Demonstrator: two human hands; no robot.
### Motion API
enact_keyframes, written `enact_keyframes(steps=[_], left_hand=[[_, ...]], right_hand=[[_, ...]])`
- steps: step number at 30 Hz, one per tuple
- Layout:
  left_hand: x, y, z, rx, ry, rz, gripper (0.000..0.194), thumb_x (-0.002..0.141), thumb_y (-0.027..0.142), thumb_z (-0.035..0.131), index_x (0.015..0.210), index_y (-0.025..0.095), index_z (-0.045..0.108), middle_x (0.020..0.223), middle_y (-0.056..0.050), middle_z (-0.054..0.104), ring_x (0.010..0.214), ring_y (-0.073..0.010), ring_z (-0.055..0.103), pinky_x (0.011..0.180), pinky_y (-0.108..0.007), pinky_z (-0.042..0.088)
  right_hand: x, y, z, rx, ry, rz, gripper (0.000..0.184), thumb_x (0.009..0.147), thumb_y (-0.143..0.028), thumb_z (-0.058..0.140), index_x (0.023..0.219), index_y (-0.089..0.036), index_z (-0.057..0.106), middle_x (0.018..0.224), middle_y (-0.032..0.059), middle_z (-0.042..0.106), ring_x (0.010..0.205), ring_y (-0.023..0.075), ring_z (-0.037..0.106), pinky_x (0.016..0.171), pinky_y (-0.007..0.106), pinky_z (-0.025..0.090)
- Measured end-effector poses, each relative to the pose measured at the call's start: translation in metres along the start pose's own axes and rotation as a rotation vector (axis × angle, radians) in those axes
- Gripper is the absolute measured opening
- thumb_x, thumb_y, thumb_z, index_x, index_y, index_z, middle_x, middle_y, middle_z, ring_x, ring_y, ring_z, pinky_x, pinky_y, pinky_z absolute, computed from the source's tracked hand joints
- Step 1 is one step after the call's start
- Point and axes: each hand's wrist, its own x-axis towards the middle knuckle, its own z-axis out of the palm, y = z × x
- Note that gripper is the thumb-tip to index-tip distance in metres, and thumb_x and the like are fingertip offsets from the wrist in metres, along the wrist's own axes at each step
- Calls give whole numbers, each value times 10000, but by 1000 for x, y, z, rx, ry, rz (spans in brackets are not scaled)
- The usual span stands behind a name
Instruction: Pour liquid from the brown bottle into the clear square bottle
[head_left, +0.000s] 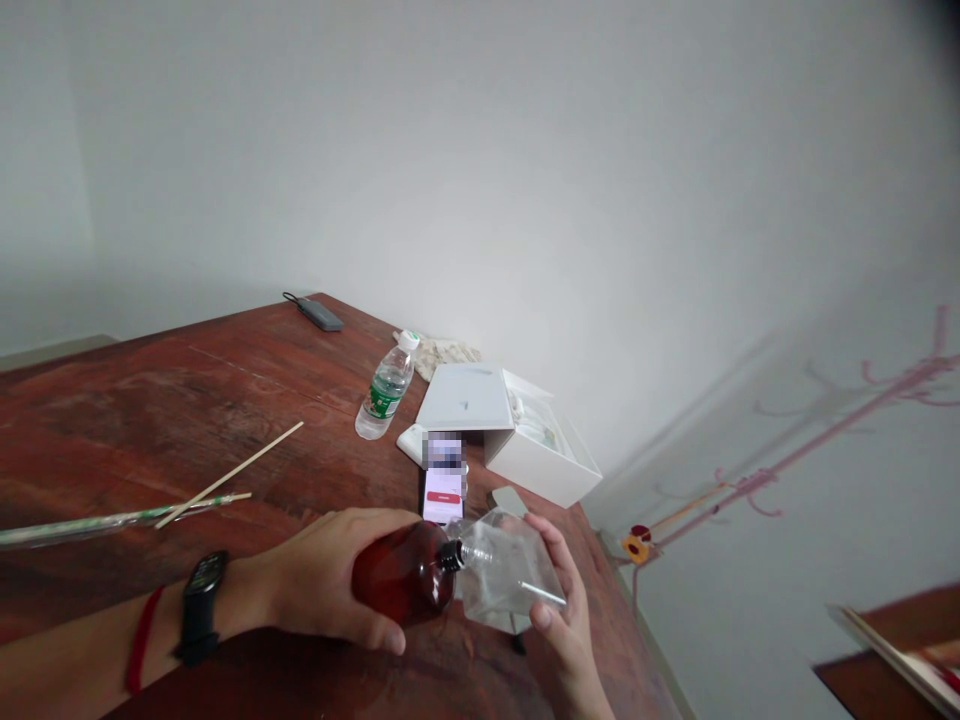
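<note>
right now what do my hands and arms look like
Your left hand is ungloved; an oblong-faced black smartwatch and a narrow red band circle that forearm. Your right hand is ungloved too, with no watch or band visible.

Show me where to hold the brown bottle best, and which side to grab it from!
Probably around its wide, round body, coming from the left, as the left hand does. The brown bottle is tipped sideways, with its thin black neck pointing right, toward the clear container. Fingers on the neck might get in the way there.
</note>
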Motion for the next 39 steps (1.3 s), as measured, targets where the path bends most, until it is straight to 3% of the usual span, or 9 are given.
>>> enact_keyframes(steps=[6,11,18,27,39], left_hand=[[0,-3,0,36,-2,4,866,684,802,890,1361,290,720,1305,-49,781,1148,-368,745,998,-387,577],[-1,-6,0,61,-9,-16,852,678,777,909,1354,293,724,1302,-51,782,1167,-382,739,1002,-399,576],[-1,-7,3,60,-14,-1,869,689,822,878,1352,282,722,1306,-64,781,1164,-383,742,1006,-399,575],[0,-7,2,42,-15,6,886,676,873,850,1326,282,732,1277,-52,787,1143,-367,748,972,-380,587],[0,-4,3,40,-16,11,850,701,836,857,1326,272,736,1261,-64,781,1134,-377,742,962,-389,586]], right_hand=[[-1,-2,-3,-88,-3,-49,912,574,-630,1011,1344,-253,700,1182,155,833,1075,425,794,861,483,631],[-2,1,-5,-98,-20,-85,973,583,-610,1022,1406,-282,618,1287,161,798,1125,424,785,874,481,635],[-1,4,-12,-157,-85,-162,879,631,-649,985,1334,-304,586,1305,144,767,1190,405,752,975,528,608],[1,5,-18,-218,-101,-186,882,653,-681,955,1344,-303,558,1322,153,751,1220,422,741,985,569,603],[-3,1,-12,-189,-77,-185,860,657,-674,961,1342,-312,587,1312,136,759,1193,391,752,958,520,622]])
